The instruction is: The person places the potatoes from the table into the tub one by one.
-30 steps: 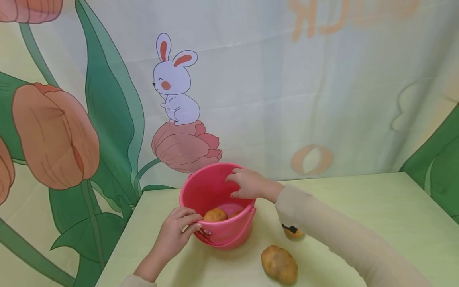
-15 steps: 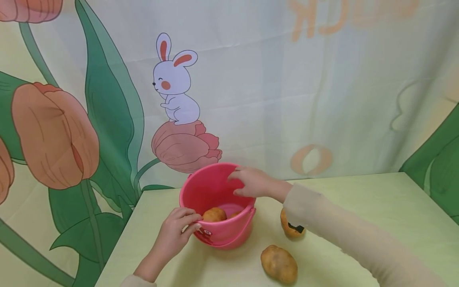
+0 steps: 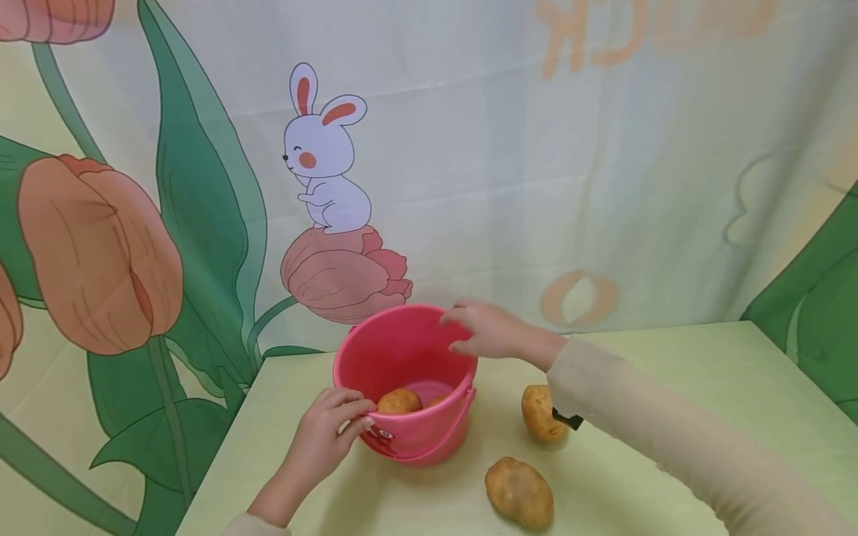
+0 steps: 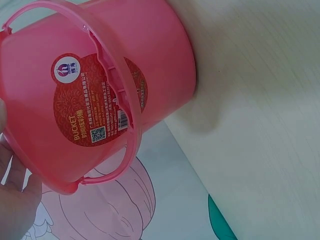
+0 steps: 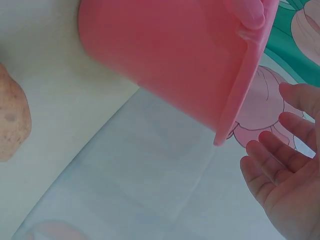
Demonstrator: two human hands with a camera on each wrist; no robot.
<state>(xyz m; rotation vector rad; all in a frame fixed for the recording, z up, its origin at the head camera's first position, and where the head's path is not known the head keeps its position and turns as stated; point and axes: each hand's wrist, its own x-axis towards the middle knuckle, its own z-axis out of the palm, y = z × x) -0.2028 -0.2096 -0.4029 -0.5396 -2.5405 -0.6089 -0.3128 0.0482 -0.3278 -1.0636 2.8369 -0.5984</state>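
Note:
A pink bucket [image 3: 418, 439] stands on the table, its mouth tipped toward me in the head view. My left hand [image 3: 328, 426] grips the near-left rim, fingers over the edge and thumb outside; the left wrist view shows the printed label [image 4: 82, 110] and the handle [image 4: 134, 107] hanging down the side. Inside lies a potato [image 3: 400, 402], with part of a second potato [image 3: 438, 400] beside it. My right hand [image 3: 496, 330] is over the far-right rim, holding nothing, its fingers apart and slightly bent in the right wrist view.
Two more potatoes rest on the table right of the bucket: one nearer potato [image 3: 519, 493] and one farther potato [image 3: 538, 412], partly behind my right sleeve [image 3: 643, 409]. A printed curtain [image 3: 469, 186] hangs along the table's back edge. The pale table [image 3: 704, 387] extends rightward.
My right hand has drawn back to the right and slightly up, from inside the bucket's mouth to its rim. More of the farther potato now shows. The left hand stays at the rim.

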